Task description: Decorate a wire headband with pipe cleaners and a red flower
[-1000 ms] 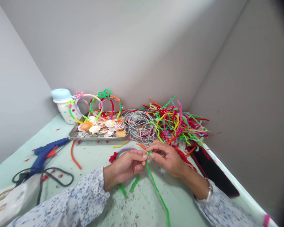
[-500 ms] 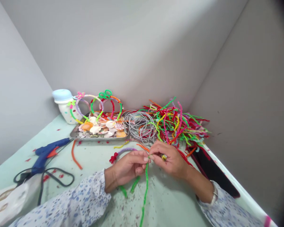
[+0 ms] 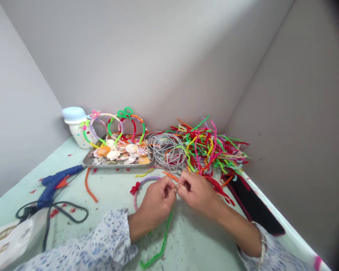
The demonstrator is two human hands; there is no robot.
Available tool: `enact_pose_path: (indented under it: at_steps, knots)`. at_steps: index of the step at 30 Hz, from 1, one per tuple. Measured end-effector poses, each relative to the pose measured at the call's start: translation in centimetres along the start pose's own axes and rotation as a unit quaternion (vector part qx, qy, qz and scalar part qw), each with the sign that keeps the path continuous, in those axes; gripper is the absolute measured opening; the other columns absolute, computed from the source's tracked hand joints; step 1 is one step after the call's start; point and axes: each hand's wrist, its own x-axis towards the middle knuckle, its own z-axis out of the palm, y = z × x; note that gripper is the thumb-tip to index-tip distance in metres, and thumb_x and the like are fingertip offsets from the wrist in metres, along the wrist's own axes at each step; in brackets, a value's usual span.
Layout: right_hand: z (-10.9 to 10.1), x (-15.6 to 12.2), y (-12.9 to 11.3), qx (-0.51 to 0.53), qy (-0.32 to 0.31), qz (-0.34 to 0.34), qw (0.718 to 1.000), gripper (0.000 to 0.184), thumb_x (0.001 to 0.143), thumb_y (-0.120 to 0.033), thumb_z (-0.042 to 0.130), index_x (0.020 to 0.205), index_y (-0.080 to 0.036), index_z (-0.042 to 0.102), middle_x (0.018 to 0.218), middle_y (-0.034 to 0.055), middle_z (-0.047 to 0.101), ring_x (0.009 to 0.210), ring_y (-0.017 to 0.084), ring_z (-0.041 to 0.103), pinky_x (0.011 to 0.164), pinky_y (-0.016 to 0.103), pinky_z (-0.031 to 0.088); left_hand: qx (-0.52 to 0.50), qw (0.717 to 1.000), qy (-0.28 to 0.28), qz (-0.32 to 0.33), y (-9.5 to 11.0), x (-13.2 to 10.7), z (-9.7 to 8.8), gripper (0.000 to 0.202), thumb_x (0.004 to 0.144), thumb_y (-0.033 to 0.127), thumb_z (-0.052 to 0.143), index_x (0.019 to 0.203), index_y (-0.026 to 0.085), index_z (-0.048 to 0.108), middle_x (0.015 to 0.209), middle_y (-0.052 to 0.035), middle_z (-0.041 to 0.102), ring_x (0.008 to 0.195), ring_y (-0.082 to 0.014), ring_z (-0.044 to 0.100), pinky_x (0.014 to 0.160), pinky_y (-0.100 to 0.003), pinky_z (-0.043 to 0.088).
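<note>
Green pipe cleaner [image 3: 165,238], pinched in left hand [image 3: 156,200] and right hand [image 3: 199,196], hidden at the grip, trailing bent below, near red-flowered headband [image 3: 149,178]

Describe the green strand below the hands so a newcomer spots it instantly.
On the pale table, find the silver wire coil, then the left hand and right hand close together in front of it. From beneath the left hand, the green strand runs toward the bottom of the view. Its colour and sharp bend set it apart from the orange strip farther left.
</note>
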Motion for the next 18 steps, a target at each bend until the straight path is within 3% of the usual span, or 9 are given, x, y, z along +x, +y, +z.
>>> enact_pose_path:
  at_steps: [4,8,10,12,14,16,18]
  knots:
    - [0.3,-0.1,-0.6,0.124,-0.044,0.154,0.979,0.016,0.071,-0.020,0.047,0.057,-0.019,0.040,0.053,-0.0047,0.042,0.051,0.010,0.038,0.048,0.024,0.025,0.147,0.986,0.026,0.076,0.5,-0.8,0.0,0.010,0.082,0.018,0.045,0.074,0.018,0.050,0.064,0.0013,0.052,0.057,-0.0123,0.045,0.053,-0.025,0.028]
    - [0.4,0.0,-0.2,0.361,-0.131,0.257,0.887,0.015,0.070,-0.023,0.044,0.057,-0.020,0.036,0.049,-0.0074,0.032,0.040,0.007,0.028,0.040,0.022,0.019,0.218,0.966,0.032,0.134,0.7,-1.2,-0.1,0.010,0.084,0.017,0.043,0.075,0.018,0.049,0.067,0.0002,0.050,0.057,-0.0126,0.042,0.054,-0.027,0.026]
    - [0.2,0.1,0.2,0.403,-0.152,0.269,0.862,0.013,0.070,-0.024,0.046,0.059,-0.019,0.040,0.052,-0.0070,0.035,0.040,0.006,0.031,0.039,0.021,0.018,0.184,0.975,0.028,0.120,0.5,-1.0,-0.1,0.010,0.084,0.018,0.044,0.077,0.018,0.050,0.068,0.0000,0.051,0.059,-0.0128,0.043,0.055,-0.026,0.027]
    - [-0.4,0.3,0.4,0.379,-0.168,0.244,0.877,0.013,0.074,-0.027,0.050,0.065,-0.018,0.047,0.056,-0.0055,0.042,0.043,0.006,0.038,0.041,0.021,0.023,0.099,0.992,0.017,0.074,0.3,-0.7,-0.1,0.010,0.085,0.020,0.045,0.077,0.018,0.051,0.066,0.0005,0.052,0.059,-0.0127,0.045,0.055,-0.025,0.030]
    - [-1.3,0.3,0.5,0.324,-0.167,0.183,0.913,0.013,0.078,-0.030,0.053,0.077,-0.017,0.054,0.062,-0.0038,0.049,0.050,0.008,0.045,0.046,0.021,0.031,-0.018,1.000,-0.008,0.017,0.1,-0.2,-0.1,0.011,0.085,0.023,0.046,0.076,0.018,0.051,0.060,0.0026,0.049,0.054,-0.0116,0.044,0.052,-0.024,0.031]
    - [-2.2,0.3,0.4,0.259,-0.133,0.103,0.951,0.020,0.080,-0.028,0.056,0.098,-0.019,0.057,0.080,-0.0009,0.057,0.060,0.009,0.050,0.054,0.022,0.036,-0.141,0.988,-0.044,-0.037,0.1,0.2,-0.2,0.012,0.083,0.025,0.049,0.074,0.018,0.050,0.054,0.0050,0.043,0.048,-0.0100,0.040,0.048,-0.023,0.030]
    - [-2.8,0.3,0.3,0.170,-0.115,0.040,0.978,0.022,0.081,-0.026,0.057,0.103,-0.021,0.058,0.086,-0.0001,0.058,0.064,0.010,0.050,0.057,0.022,0.038,-0.238,0.965,-0.075,-0.076,0.1,0.5,-0.2,0.013,0.081,0.027,0.053,0.072,0.018,0.050,0.051,0.0063,0.041,0.043,-0.0086,0.037,0.044,-0.022,0.028]
